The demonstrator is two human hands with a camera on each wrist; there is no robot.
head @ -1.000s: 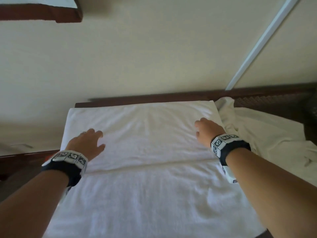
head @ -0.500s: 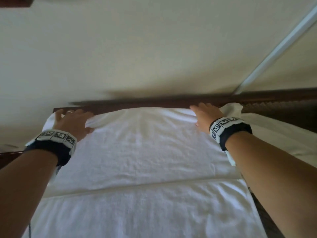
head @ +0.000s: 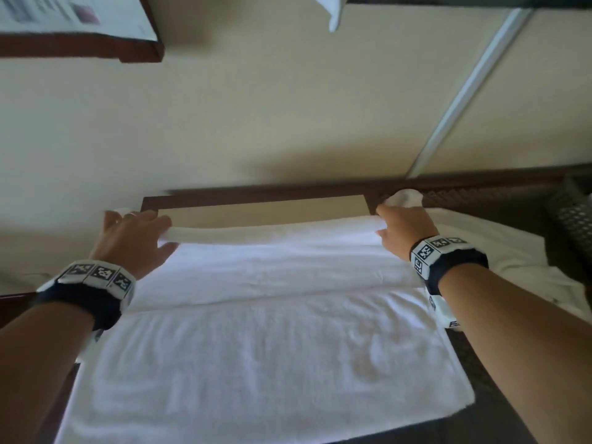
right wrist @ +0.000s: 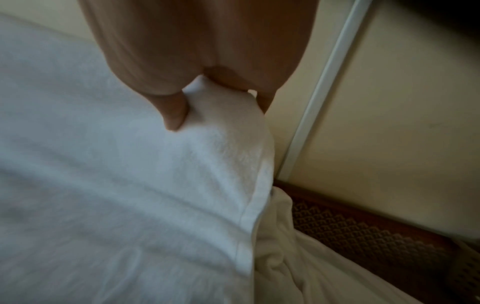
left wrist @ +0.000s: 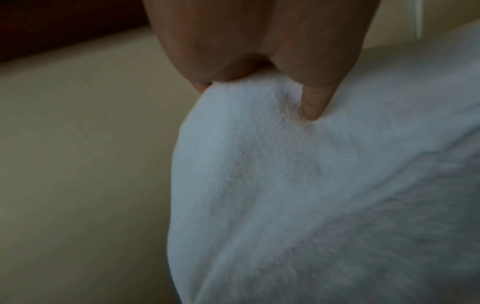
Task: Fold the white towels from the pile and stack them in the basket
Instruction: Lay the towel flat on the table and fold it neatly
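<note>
Both hands grasp the far edge of the white towel (head: 266, 344): the left hand (head: 133, 238) pinches its far-left corner between thumb and fingers (left wrist: 311, 107), and the right hand (head: 402, 230) pinches the far-right corner the same way. That edge is lifted off the dark table (head: 493, 402), while the near part lies flat. More white towels (head: 499, 251) lie crumpled just right of it, beside a woven basket (head: 573, 216).
</note>
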